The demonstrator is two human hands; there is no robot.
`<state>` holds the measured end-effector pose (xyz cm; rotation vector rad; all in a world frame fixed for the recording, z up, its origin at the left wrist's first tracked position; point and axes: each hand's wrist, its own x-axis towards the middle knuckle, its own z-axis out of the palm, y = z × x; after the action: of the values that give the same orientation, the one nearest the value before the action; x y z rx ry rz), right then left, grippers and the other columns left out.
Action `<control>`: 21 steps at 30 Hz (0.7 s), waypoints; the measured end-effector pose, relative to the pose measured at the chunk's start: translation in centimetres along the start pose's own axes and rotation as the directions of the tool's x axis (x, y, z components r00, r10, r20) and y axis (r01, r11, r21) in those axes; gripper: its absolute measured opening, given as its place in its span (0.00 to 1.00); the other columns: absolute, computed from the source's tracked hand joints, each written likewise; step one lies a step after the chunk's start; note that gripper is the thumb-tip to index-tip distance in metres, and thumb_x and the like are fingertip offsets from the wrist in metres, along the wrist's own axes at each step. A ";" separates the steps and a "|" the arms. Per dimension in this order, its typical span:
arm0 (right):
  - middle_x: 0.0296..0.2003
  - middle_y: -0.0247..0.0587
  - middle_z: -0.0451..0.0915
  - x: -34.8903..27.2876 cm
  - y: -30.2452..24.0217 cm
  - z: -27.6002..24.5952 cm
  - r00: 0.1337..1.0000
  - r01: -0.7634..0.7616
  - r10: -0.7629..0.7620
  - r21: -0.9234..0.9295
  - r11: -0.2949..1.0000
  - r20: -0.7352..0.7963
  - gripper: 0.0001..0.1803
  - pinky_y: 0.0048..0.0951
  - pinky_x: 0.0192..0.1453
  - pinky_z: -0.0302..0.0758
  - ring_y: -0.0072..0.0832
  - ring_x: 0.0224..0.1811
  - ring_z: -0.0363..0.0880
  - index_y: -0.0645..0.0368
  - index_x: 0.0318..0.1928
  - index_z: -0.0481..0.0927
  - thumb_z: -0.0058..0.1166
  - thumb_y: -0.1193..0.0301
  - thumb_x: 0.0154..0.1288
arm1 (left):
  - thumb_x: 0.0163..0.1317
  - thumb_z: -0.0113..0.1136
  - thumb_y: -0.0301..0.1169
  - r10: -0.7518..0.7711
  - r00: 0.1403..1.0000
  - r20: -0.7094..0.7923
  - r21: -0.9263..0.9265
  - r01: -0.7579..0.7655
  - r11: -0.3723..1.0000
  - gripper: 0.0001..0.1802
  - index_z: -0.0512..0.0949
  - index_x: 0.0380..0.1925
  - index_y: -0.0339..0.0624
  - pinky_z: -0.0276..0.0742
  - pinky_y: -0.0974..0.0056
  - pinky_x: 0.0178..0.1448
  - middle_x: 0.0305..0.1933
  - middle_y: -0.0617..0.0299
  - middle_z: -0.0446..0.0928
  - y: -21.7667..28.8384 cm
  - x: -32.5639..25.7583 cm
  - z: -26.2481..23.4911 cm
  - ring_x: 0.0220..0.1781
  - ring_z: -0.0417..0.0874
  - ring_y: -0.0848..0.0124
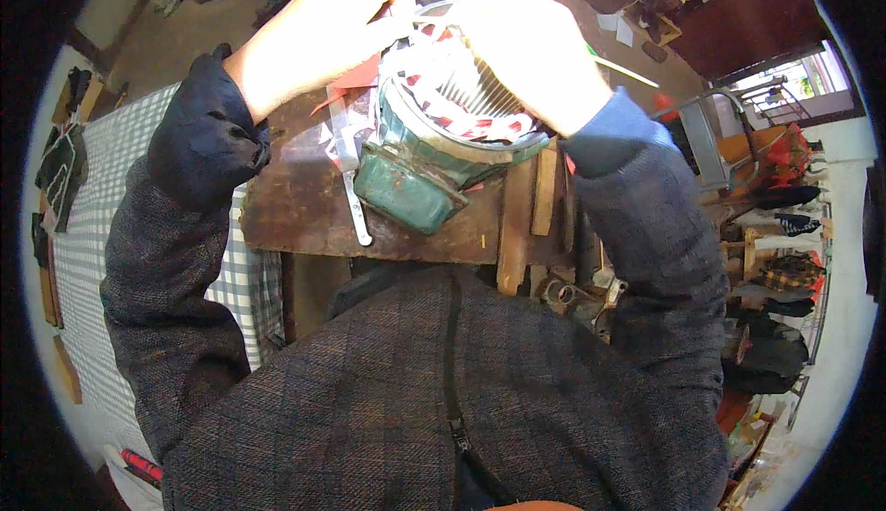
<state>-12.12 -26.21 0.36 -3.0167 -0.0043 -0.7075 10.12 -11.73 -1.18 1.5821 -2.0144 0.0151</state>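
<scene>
On a wooden bench lies the green housing (411,192) of an electric motor stator, its slotted core (480,91) showing, with coil ends wrapped in red and white (489,128). Over its far rim my left hand (337,36) pinches one part of a thin pale strand (425,20). My right hand (531,45), fingers bent together, is closed at the strand's other end. Strong light washes out both hands, so the fingertips and the strand's kind are hard to make out. Left of the housing rests a white-handled flat blade or tool (356,211).
The wooden bench (305,220) also bears a red scrap (355,82), a clear strip (343,137) and wooden bars (517,225). A yellow-green stick (628,70) juts out beyond my right wrist. Metal parts (581,291) lie near my right elbow; a checked cloth (120,206) covers a surface at left.
</scene>
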 end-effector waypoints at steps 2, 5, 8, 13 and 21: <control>0.46 0.44 0.84 -0.7 0.3 -2.1 0.998 -0.035 0.040 -0.079 0.996 0.054 0.15 0.32 0.51 0.81 0.34 0.46 0.84 0.61 0.54 0.84 0.59 0.65 0.74 | 0.73 0.57 0.37 0.083 0.996 -0.045 0.023 -0.082 0.996 0.14 0.75 0.36 0.35 0.75 0.63 0.45 0.35 0.60 0.75 0.0 0.2 0.0 0.37 0.77 0.70; 0.41 0.43 0.84 -1.1 0.6 -2.7 0.998 0.045 -0.034 0.251 0.967 -0.048 0.14 0.32 0.45 0.81 0.32 0.40 0.84 0.58 0.53 0.86 0.61 0.64 0.73 | 0.75 0.56 0.37 -0.123 0.986 0.114 -0.173 0.142 0.975 0.13 0.76 0.38 0.36 0.75 0.64 0.44 0.34 0.62 0.75 0.7 -0.1 -0.2 0.35 0.78 0.72; 0.41 0.45 0.85 -1.8 0.5 -0.7 0.995 0.098 -0.086 0.261 0.961 -0.057 0.16 0.34 0.46 0.81 0.34 0.42 0.85 0.58 0.53 0.86 0.63 0.61 0.73 | 0.77 0.55 0.36 -0.236 0.944 0.232 -0.504 0.324 0.801 0.12 0.76 0.39 0.38 0.75 0.66 0.43 0.34 0.64 0.76 2.6 -1.4 -0.7 0.35 0.78 0.75; 0.46 0.45 0.85 -2.7 1.4 4.1 0.985 0.098 -0.088 0.061 0.993 -0.146 0.19 0.40 0.54 0.79 0.39 0.47 0.82 0.57 0.51 0.86 0.59 0.55 0.74 | 0.78 0.52 0.31 -0.359 0.933 0.027 -0.619 0.298 0.727 0.08 0.77 0.44 0.39 0.72 0.71 0.43 0.38 0.64 0.79 4.1 -5.6 -2.9 0.37 0.77 0.79; 0.43 0.42 0.85 -1.5 2.5 3.3 0.988 0.089 -0.112 -0.207 0.974 -0.103 0.15 0.34 0.51 0.80 0.35 0.43 0.82 0.57 0.49 0.86 0.56 0.60 0.76 | 0.79 0.51 0.30 -0.384 0.909 -0.165 -0.773 0.123 0.623 0.06 0.75 0.45 0.39 0.72 0.67 0.61 0.49 0.64 0.78 2.9 -4.5 -0.7 0.50 0.77 0.74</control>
<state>-11.99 -28.57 -3.35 -3.1816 -0.0876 -0.9444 8.48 -6.59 -1.59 1.1842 -1.2439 -0.5776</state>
